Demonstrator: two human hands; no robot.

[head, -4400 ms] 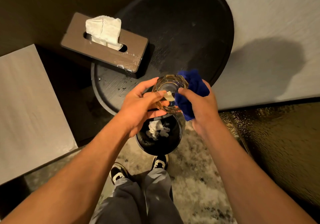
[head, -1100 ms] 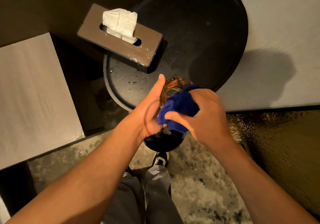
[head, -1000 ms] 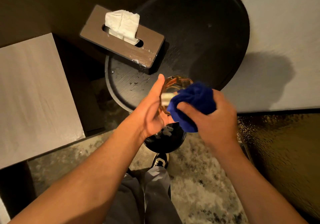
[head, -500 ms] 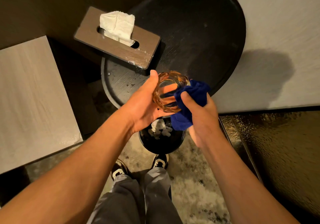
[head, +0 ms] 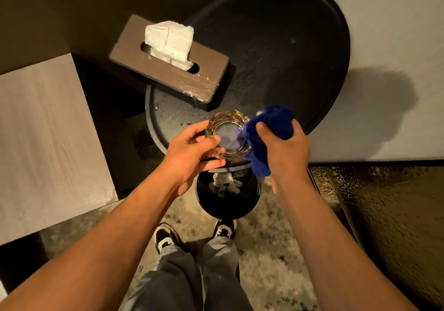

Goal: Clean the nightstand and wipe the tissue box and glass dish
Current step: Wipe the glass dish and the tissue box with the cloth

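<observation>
Half a second on, the dish (head: 227, 135) has tipped mouth-up and the cloth (head: 269, 134) has slid to its right rim. Left hand (head: 192, 153) is clamped round the dish, right hand (head: 283, 148) bunched tight on the cloth, both held above the nightstand's (head: 276, 46) near edge and the bin (head: 228, 196). Smooth glass, though: a hard swipe could twist it free and drop it.

Black bin (head: 228, 205) with white scraps at frame centre-bottom, my shoes (head: 165, 237) below it, speckled floor (head: 271, 250).
</observation>
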